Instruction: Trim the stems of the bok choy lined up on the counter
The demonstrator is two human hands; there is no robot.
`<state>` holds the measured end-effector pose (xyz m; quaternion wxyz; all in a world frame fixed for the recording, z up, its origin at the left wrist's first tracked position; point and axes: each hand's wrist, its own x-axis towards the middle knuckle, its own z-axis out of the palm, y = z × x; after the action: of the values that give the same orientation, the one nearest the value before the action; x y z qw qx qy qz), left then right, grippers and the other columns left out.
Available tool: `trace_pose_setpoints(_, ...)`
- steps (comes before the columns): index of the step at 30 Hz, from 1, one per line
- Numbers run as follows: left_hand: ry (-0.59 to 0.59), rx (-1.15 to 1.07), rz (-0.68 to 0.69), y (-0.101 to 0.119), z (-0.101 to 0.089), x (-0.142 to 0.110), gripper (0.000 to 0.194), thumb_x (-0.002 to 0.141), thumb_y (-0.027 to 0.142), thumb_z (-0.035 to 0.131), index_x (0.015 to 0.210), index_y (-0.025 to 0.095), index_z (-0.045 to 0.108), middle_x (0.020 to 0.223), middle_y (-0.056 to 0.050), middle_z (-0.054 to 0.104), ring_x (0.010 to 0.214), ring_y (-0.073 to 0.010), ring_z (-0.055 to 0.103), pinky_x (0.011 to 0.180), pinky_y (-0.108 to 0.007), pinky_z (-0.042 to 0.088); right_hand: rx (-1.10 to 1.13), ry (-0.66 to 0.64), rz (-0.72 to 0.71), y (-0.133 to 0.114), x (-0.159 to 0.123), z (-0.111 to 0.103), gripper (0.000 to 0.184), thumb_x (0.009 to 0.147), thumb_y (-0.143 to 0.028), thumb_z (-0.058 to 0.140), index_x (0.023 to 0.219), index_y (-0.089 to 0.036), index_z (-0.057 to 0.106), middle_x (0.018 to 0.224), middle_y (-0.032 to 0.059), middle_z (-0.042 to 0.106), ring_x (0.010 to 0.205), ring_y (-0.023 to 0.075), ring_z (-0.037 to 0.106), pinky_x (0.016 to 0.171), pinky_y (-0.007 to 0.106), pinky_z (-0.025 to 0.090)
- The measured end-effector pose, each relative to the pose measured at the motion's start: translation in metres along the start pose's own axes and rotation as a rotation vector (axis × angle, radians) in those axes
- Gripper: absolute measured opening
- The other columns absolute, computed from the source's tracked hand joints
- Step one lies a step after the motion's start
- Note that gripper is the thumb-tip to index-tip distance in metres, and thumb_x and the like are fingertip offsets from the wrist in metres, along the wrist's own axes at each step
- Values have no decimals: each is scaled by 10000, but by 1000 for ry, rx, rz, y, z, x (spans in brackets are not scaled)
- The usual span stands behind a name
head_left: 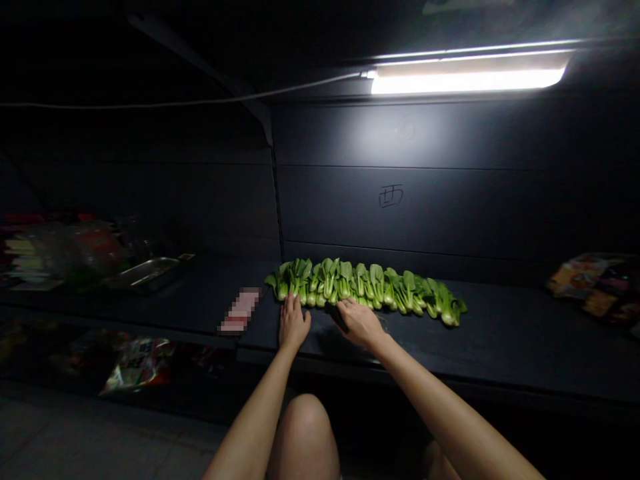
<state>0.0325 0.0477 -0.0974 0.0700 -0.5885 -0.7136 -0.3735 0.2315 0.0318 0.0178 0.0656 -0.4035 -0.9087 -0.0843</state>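
A long row of green bok choy lies on the dark shelf, leaves toward the back and pale stem ends toward me. My left hand rests at the left front of the row with its fingers stretched out and the thumb apart. Its fingertips are at the stem ends. My right hand is curled around a flat black object just in front of the middle of the row. What kind of object this is I cannot make out, as the fingers cover part of it.
On the left stand a metal tray and blurred packages. A pixelated pink slip lies left of the bok choy. Snack bags sit at the far right. A lit tube lamp hangs above; a shiny bag is below.
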Motion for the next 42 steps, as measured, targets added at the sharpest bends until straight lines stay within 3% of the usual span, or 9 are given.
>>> trace_pose_setpoints(19, -8, 4, 23, -1, 0, 0, 537, 812, 208, 484, 1340, 113, 450, 1473, -176, 373, 1367, -300, 347, 1119, -450, 319, -5, 1, -13, -8, 9, 0, 254, 884, -301, 489, 1061, -137, 568, 1049, 135, 640, 1022, 238, 561, 804, 291, 442)
trace_pose_setpoints(35, -17, 18, 63, -3, 1, 0, 597, 788, 205, 513, 1375, 154, 412, 1496, -152, 354, 1406, -305, 273, 1126, -487, 293, -1, -33, 151, 20, -8, -3, 227, 876, -218, 468, 1061, -138, 571, 1035, 140, 657, 1048, 237, 551, 823, 283, 416)
trace_pose_setpoints(42, -43, 56, 96, 0, -3, 1, 579, 805, 216, 501, 1373, 140, 419, 1506, -169, 332, 1416, -305, 250, 1125, -497, 284, -44, -20, 151, 31, -17, 0, 243, 849, -209, 505, 1064, -121, 575, 1069, 137, 643, 1030, 241, 555, 808, 281, 426)
